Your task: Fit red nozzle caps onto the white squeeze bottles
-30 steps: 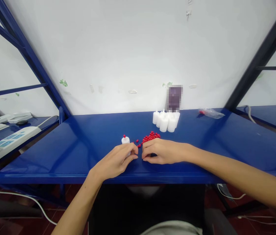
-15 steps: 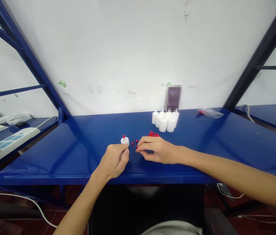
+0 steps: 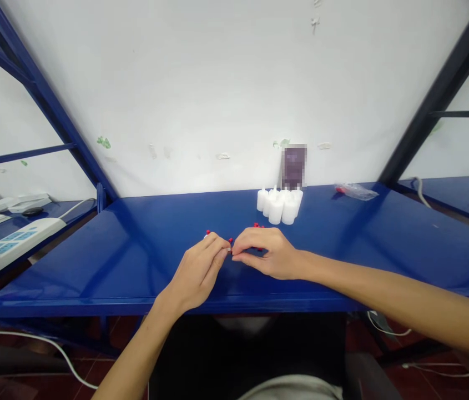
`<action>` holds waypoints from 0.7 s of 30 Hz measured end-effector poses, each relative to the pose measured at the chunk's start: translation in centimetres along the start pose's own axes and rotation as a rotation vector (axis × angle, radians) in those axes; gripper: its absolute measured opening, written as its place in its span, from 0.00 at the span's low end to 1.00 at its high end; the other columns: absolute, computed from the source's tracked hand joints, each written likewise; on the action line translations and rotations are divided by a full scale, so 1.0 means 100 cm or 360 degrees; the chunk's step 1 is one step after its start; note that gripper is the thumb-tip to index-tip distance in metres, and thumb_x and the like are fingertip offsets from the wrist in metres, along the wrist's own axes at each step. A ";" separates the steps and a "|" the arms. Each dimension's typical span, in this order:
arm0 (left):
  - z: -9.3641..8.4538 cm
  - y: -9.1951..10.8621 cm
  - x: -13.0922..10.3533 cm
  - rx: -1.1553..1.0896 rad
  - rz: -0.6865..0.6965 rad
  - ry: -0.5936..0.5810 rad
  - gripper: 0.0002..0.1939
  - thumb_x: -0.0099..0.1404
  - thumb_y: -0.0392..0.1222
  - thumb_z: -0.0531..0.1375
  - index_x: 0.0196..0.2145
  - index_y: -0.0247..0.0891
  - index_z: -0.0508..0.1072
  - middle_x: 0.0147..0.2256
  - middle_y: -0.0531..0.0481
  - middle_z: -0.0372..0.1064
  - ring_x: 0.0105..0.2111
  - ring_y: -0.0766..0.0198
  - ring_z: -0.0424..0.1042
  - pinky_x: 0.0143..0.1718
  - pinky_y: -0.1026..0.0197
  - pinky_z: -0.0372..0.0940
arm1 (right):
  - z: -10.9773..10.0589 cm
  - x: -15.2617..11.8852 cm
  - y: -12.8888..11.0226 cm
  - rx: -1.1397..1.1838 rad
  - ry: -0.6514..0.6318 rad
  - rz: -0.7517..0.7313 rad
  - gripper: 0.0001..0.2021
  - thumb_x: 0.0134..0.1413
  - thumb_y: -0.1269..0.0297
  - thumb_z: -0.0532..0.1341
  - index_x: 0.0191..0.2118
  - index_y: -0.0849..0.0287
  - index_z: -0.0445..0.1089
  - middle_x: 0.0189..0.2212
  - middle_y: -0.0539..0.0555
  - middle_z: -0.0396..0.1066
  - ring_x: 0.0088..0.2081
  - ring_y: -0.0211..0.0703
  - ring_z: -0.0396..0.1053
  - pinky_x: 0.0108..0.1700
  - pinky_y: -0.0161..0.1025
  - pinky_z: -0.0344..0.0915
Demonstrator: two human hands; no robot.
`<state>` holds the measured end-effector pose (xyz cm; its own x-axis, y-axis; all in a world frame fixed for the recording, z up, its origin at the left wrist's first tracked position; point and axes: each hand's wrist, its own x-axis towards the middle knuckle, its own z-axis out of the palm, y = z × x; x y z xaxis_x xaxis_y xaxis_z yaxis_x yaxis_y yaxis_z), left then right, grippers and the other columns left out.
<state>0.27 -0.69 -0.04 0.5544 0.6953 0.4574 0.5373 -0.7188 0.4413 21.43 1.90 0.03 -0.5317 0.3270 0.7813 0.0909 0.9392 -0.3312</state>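
My left hand (image 3: 201,269) is closed in a pinch above the blue table, its fingertips almost meeting those of my right hand (image 3: 273,253). The right thumb and forefinger are also pinched together. Whatever lies in either pinch is too small or hidden to make out. A small red cap (image 3: 231,240) shows just behind the fingertips. More red caps (image 3: 256,225) lie partly covered by my right hand. Beyond my left knuckles, the red top (image 3: 208,232) of a small white bottle peeks out, its body mostly hidden.
Several white bottles with narrow tips (image 3: 282,208) stand grouped at the back, before a blurred dark upright object (image 3: 294,165). A clear plastic bag with something red (image 3: 356,191) lies farther right. At left is a white power strip (image 3: 21,241). The table's front edge (image 3: 234,305) runs below my wrists.
My left hand has moved off the front of the capped white bottle, up and right toward my right fingertips, now covering most of the bottle. My right hand has barely shifted.
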 end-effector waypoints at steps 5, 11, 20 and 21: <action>0.004 0.004 -0.002 -0.0031 0.0006 -0.0052 0.12 0.76 0.42 0.44 0.40 0.39 0.65 0.38 0.49 0.64 0.35 0.63 0.62 0.40 0.58 0.58 | 0.002 -0.002 0.000 -0.0032 0.0045 -0.0162 0.03 0.61 0.72 0.62 0.39 0.60 0.74 0.32 0.54 0.74 0.33 0.37 0.72 0.36 0.35 0.72; 0.009 0.005 -0.003 -0.0135 -0.0119 -0.0143 0.14 0.76 0.43 0.44 0.34 0.39 0.62 0.31 0.52 0.63 0.31 0.64 0.60 0.36 0.59 0.55 | 0.005 -0.005 0.002 -0.0306 -0.0024 -0.0296 0.03 0.64 0.68 0.59 0.40 0.58 0.71 0.30 0.53 0.74 0.31 0.38 0.71 0.35 0.35 0.71; 0.010 0.001 -0.005 -0.0070 -0.0089 -0.0117 0.15 0.72 0.39 0.44 0.26 0.38 0.59 0.25 0.54 0.58 0.26 0.65 0.57 0.31 0.60 0.51 | 0.004 -0.005 0.000 -0.0075 -0.0217 -0.0066 0.03 0.62 0.67 0.62 0.38 0.60 0.72 0.32 0.54 0.76 0.33 0.38 0.72 0.38 0.35 0.71; 0.010 0.001 -0.006 -0.0054 -0.0084 -0.0117 0.15 0.71 0.39 0.44 0.26 0.38 0.59 0.25 0.53 0.58 0.26 0.65 0.57 0.31 0.60 0.51 | 0.004 -0.005 -0.001 -0.0047 -0.0224 -0.0058 0.02 0.62 0.68 0.62 0.38 0.60 0.72 0.32 0.54 0.76 0.34 0.38 0.73 0.38 0.35 0.71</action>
<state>0.61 -1.12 -1.01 0.5717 0.7295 0.3755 0.5459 -0.6799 0.4896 21.33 1.62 -0.56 -0.6478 0.2766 0.7098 0.0932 0.9535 -0.2866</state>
